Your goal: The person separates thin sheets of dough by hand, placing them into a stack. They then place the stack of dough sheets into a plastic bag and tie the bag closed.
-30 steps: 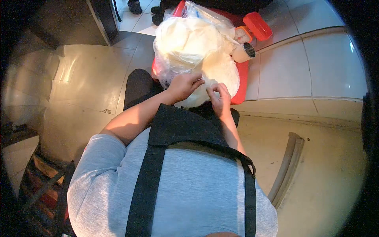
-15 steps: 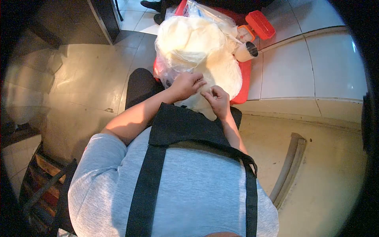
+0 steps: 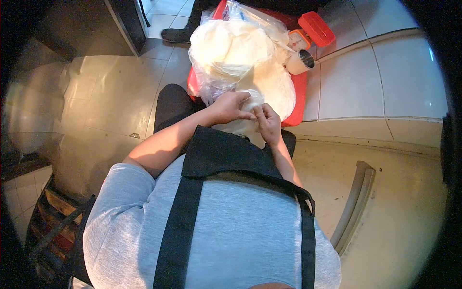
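Note:
A thin, pale sheet [image 3: 252,99], which looks like a pastry wrapper, is between my two hands. My left hand [image 3: 232,107] curves around its left side, with the thumb and fingers closed on it. Fingertips of my right hand [image 3: 268,121] pinch its lower right edge. Just beyond lies a large stack of round, thin cream-coloured sheets [image 3: 231,45], partly inside a clear plastic bag [image 3: 214,89]. More of the pale material [image 3: 284,91] spreads to the right of the stack. A whitish piece hangs below my hands over the black apron [image 3: 221,151].
The stack rests on a red surface [image 3: 301,96]. At its right are a white cup [image 3: 299,62], an orange dial scale [image 3: 299,40] and a red container [image 3: 316,29]. A tiled ledge [image 3: 409,82] runs along the right. Another person's shoe [image 3: 176,35] is at the top left.
My left hand has opened wider around the sheet, which now shows as a rounded shape between my hands. My right hand has shifted slightly right. The other person's shoe has moved nearer.

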`<action>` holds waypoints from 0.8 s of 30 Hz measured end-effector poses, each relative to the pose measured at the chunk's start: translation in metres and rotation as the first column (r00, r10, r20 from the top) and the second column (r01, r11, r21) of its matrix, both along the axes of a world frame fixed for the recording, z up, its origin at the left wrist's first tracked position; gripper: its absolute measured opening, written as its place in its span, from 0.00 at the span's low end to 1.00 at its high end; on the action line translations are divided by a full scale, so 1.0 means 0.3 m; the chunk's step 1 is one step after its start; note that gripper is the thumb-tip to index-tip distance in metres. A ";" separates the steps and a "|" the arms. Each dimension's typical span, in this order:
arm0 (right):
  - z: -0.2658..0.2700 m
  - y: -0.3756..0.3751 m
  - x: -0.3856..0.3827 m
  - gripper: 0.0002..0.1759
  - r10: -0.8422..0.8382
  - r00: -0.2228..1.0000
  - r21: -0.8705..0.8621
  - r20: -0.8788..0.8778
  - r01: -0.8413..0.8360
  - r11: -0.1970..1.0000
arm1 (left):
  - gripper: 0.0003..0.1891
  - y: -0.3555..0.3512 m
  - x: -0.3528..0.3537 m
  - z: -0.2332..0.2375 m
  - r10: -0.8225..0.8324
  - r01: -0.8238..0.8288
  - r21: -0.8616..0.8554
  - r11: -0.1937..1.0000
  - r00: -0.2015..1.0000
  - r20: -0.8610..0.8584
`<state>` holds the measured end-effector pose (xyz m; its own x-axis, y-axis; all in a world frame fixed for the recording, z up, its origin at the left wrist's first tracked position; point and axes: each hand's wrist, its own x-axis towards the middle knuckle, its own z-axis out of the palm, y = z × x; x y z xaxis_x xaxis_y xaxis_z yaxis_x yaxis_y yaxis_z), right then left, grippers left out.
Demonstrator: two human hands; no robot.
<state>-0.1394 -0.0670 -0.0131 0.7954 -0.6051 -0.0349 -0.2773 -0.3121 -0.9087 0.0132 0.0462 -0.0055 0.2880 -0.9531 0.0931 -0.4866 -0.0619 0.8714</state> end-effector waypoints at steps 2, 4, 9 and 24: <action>0.010 0.011 0.000 0.18 0.014 1.000 0.062 -0.013 -0.013 0.998 | 0.22 -0.005 -0.002 -0.011 0.023 -0.022 0.025 0.999 0.999 -0.027; 0.016 0.011 0.001 0.18 0.005 1.000 0.005 0.003 -0.005 1.000 | 0.20 -0.009 -0.005 -0.013 0.040 -0.038 0.069 0.997 0.999 -0.026; 0.009 0.013 0.013 0.17 0.003 0.998 0.022 0.069 -0.005 1.000 | 0.18 -0.007 -0.029 -0.046 0.121 -0.129 -0.101 0.987 0.990 -0.078; -0.008 -0.007 0.002 0.16 -0.066 0.997 0.035 0.046 0.064 0.997 | 0.23 0.009 -0.008 -0.046 0.160 -0.158 0.030 0.987 0.973 -0.163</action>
<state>-0.1389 -0.0690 -0.0156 0.7557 -0.6546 -0.0196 -0.2531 -0.2644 -0.9306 0.0109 0.0489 -0.0193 0.4461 -0.8948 0.0164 -0.3192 -0.1420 0.9370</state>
